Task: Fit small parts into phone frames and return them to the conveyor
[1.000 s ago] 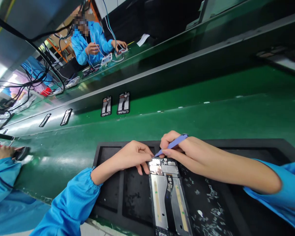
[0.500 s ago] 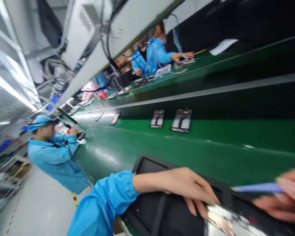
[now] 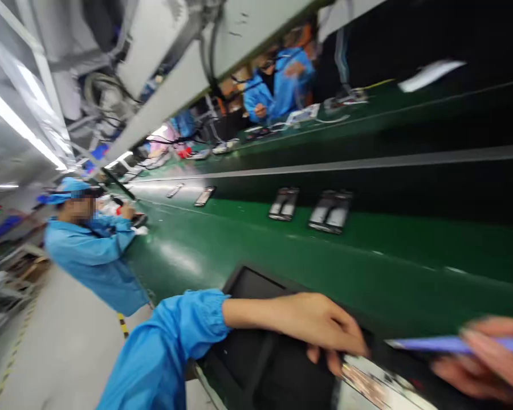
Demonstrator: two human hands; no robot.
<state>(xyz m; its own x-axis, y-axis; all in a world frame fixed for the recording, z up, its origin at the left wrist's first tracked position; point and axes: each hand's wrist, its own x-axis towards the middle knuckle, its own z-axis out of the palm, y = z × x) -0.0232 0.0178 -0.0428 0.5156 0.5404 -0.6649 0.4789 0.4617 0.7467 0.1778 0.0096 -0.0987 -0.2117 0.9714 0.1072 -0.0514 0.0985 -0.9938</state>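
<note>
My left hand (image 3: 316, 322), in a blue sleeve, reaches over a black compartmented tray (image 3: 263, 356). Its fingers are bent and closed on the upper corner of an opened phone (image 3: 370, 387), which shows a copper-coloured patch and pale inner parts. The phone's lower part runs out of the frame. At the right edge my right hand (image 3: 489, 356), blurred, grips a slim purple pointed tool (image 3: 436, 344). Its silvery tip points left, over the dark area beyond the phone; whether it touches anything I cannot tell.
Phone-like units lie in a row on the green bench (image 3: 222, 242), among them a close pair (image 3: 331, 212). To the left, a co-worker (image 3: 89, 239) in blue works at the bench. Across it sits another person (image 3: 277, 82). A beam with cables (image 3: 214, 62) hangs above.
The view has shifted, so the bench units appear further right. The tool and its tip sit lower and further left. The person across has raised a hand from the bench items.
</note>
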